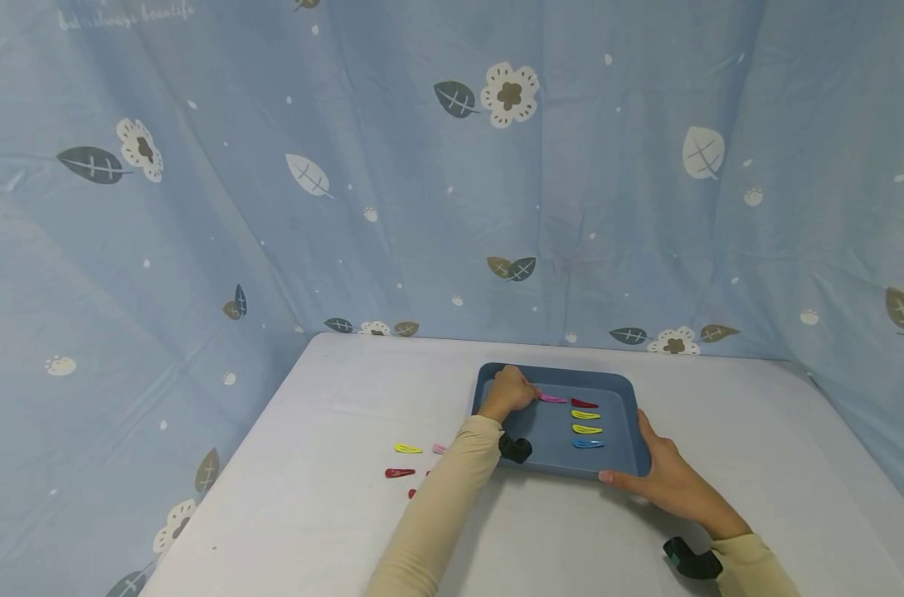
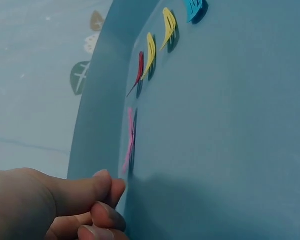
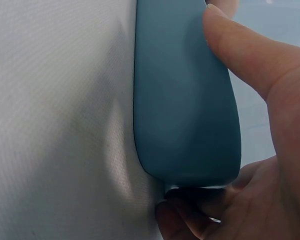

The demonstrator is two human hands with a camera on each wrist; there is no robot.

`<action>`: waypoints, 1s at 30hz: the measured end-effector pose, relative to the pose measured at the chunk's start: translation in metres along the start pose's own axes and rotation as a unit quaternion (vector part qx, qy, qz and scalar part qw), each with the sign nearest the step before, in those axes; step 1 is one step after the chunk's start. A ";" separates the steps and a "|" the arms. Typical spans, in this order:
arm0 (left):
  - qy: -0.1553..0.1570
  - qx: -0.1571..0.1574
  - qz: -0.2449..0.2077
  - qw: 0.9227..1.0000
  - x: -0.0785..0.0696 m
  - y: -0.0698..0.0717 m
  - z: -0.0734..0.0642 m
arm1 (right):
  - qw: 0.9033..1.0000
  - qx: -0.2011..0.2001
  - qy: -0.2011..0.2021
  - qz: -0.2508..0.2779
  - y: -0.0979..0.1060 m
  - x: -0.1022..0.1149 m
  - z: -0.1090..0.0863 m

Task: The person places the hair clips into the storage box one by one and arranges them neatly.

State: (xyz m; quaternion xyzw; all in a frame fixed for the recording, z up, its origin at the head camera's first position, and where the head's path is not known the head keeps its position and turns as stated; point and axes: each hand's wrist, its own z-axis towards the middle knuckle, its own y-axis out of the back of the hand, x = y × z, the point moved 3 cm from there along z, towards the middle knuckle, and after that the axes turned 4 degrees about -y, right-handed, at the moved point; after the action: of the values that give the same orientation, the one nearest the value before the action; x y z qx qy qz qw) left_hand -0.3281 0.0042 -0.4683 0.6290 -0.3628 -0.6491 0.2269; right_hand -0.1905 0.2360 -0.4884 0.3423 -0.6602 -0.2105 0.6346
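Note:
My left hand (image 1: 508, 393) is over the far left part of a blue tray (image 1: 549, 456). Its fingers are curled, with thumb and forefinger tips together right by the near end of a pink snap hair clip (image 2: 130, 135), and nothing shows between them. That clip lies along the tray's far wall. Beside it runs a column of clips: a red one (image 1: 585, 404), a yellow one (image 1: 585, 414), another yellow one (image 1: 587, 429) and a blue one (image 1: 589, 444). My right hand (image 1: 668, 474) grips the tray's near right corner, thumb on the front wall and fingers round the side.
Left of the tray, on the white table (image 1: 288, 531), lie a yellow clip (image 1: 408, 448), a red clip (image 1: 400, 473) and a pink clip (image 1: 440, 448). More red clips there are partly hidden by my left sleeve (image 1: 437, 514). A patterned blue curtain (image 1: 422, 207) hangs behind.

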 end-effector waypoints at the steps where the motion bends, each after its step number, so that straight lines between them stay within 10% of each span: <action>1: 0.000 -0.001 -0.001 1.000 0.000 0.001 0.000 | 1.000 0.000 0.000 0.000 0.000 0.000 0.000; 11: -0.028 0.011 -0.057 0.998 0.003 0.016 0.003 | 1.000 -0.003 -0.004 -0.011 0.000 -0.001 0.000; 30: -0.104 0.022 -0.130 0.986 0.010 0.097 -0.029 | 1.000 -0.006 0.003 -0.008 0.000 -0.001 0.000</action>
State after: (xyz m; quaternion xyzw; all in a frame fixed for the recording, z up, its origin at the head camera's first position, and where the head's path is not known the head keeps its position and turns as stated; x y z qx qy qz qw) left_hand -0.3163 -0.0702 -0.4004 0.6045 -0.3139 -0.7269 0.0881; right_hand -0.1908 0.2364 -0.4893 0.3446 -0.6544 -0.2182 0.6367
